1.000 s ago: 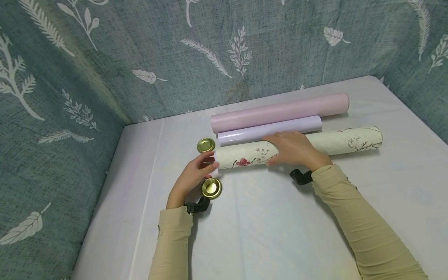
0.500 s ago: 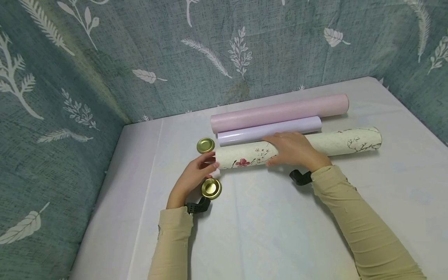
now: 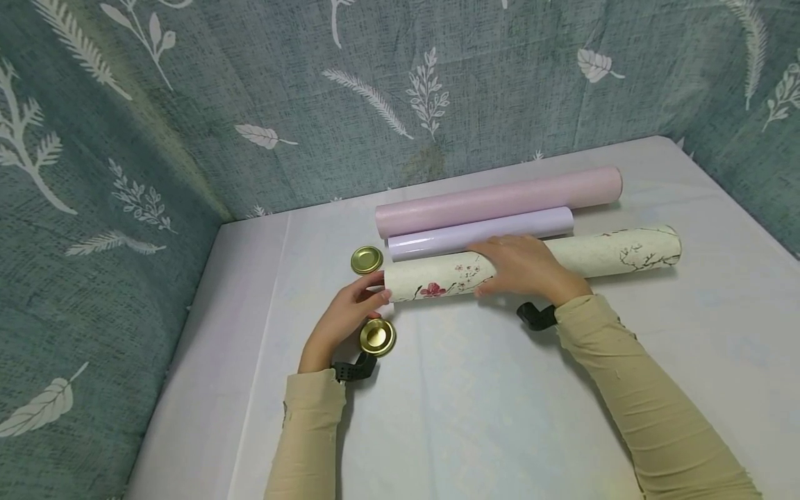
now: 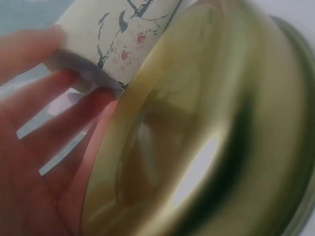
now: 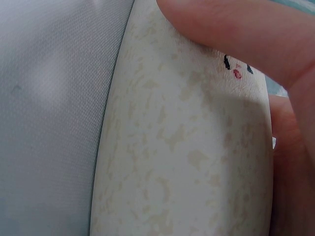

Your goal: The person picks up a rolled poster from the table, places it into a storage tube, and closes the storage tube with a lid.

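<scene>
The cream floral roll (image 3: 600, 255) lies across the table. Over its middle, my right hand (image 3: 525, 267) grips it from above, with the thumb on the near side; in the right wrist view, fingers (image 5: 236, 29) rest along the cream surface (image 5: 172, 147). At the roll's left end, my left hand (image 3: 340, 316) touches the rim with extended fingers and thumb. The left wrist view has the thumb (image 4: 34, 49) at the edge of the floral roll (image 4: 118, 34) and other fingertips against its end. A gold lid (image 3: 378, 337) sits beside the left palm, large in the left wrist view.
Behind the floral roll lie a shiny pale lilac roll (image 3: 481, 234) and a longer pink roll (image 3: 500, 201). Another gold lid (image 3: 367, 260) is beyond my left fingers. A green leaf-patterned cloth (image 3: 350, 90) hangs behind the white-covered table (image 3: 475, 417).
A narrow pale lilac edge that showed at the floral roll's left end a second ago is no longer visible there. Both hands have stayed in nearly the same place.
</scene>
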A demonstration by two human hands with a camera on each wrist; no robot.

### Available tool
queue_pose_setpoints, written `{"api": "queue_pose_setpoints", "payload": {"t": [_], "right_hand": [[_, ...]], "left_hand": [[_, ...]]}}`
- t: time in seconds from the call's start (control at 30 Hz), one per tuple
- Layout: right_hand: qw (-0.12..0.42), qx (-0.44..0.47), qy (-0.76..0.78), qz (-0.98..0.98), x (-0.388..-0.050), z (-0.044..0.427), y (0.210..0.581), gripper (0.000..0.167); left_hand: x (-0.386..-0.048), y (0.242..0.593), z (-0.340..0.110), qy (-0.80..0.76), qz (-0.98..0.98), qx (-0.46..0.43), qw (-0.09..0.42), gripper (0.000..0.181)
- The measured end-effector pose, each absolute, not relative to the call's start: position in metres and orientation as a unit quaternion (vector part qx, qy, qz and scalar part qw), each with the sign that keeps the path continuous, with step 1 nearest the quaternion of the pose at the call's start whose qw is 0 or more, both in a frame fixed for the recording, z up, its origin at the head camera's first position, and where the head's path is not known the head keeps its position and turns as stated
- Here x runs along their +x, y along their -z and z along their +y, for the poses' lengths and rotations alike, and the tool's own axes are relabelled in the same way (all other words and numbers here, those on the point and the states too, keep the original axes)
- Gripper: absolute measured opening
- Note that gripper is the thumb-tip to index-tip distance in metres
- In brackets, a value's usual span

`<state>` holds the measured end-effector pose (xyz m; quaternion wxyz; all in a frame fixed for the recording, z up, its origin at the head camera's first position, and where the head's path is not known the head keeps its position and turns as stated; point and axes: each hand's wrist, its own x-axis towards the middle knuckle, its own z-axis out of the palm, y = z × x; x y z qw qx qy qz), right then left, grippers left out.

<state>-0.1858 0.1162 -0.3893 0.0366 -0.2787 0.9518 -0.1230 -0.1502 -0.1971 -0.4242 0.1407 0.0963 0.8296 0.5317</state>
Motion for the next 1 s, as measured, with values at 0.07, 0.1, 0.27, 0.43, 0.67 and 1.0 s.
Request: {"api": "queue_pose_setpoints", "payload": {"t": [0.07, 0.1, 0.27, 0.43, 0.67, 1.0], "right_hand": [[0.037, -0.278, 0.122, 0.952, -0.186, 0.116, 0.389, 0.083], [0.037, -0.278, 0.122, 0.952, -0.186, 0.116, 0.389, 0.083], [0.035, -0.281, 0.123, 0.951, -0.186, 0.115, 0.389, 0.082], [0.032, -0.280, 0.124, 0.951, -0.186, 0.116, 0.391, 0.081], [0.032, -0.277, 0.126, 0.952, -0.186, 0.117, 0.391, 0.082], [0.032, -0.278, 0.124, 0.952, -0.185, 0.118, 0.391, 0.084]], "left_hand": [[-0.148, 0.417, -0.195, -0.533, 0.828, 0.097, 0.144, 0.051], [-0.146, 0.414, -0.193, -0.532, 0.828, 0.099, 0.145, 0.049], [-0.141, 0.403, -0.188, -0.527, 0.830, 0.106, 0.147, 0.046], [-0.148, 0.420, -0.191, -0.521, 0.835, 0.111, 0.138, 0.048], [-0.151, 0.428, -0.195, -0.530, 0.832, 0.090, 0.140, 0.056], [-0.137, 0.397, -0.207, -0.510, 0.836, 0.089, 0.182, 0.039]]}}
